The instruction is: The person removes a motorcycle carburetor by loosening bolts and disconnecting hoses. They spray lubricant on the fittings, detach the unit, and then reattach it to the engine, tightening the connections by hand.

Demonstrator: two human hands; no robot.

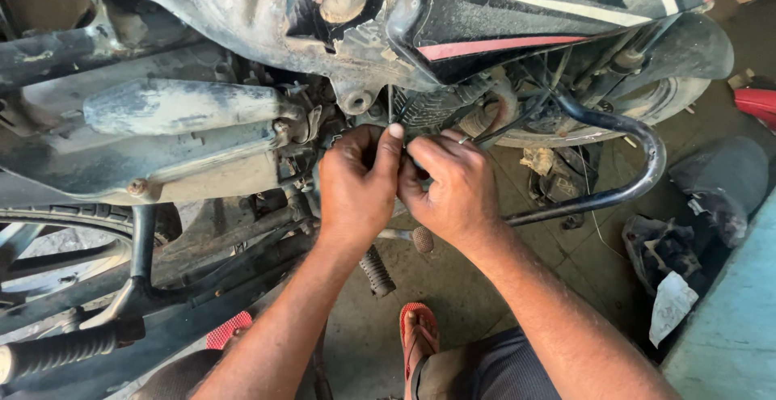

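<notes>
Black engine (428,107) touching both hands' fingertips (394,133).

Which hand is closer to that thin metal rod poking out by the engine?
Probably the right hand: the thin metal rod sticks out just beyond its fingertips, while the left hand sits farther away.

hands: 2 (358,186) (453,186) | motorcycle: 1 (485,12) | wheels: 2 (638,101) (48,238) | footpegs: 2 (377,271) (56,351) | red sandal: 1 (418,335)
</notes>
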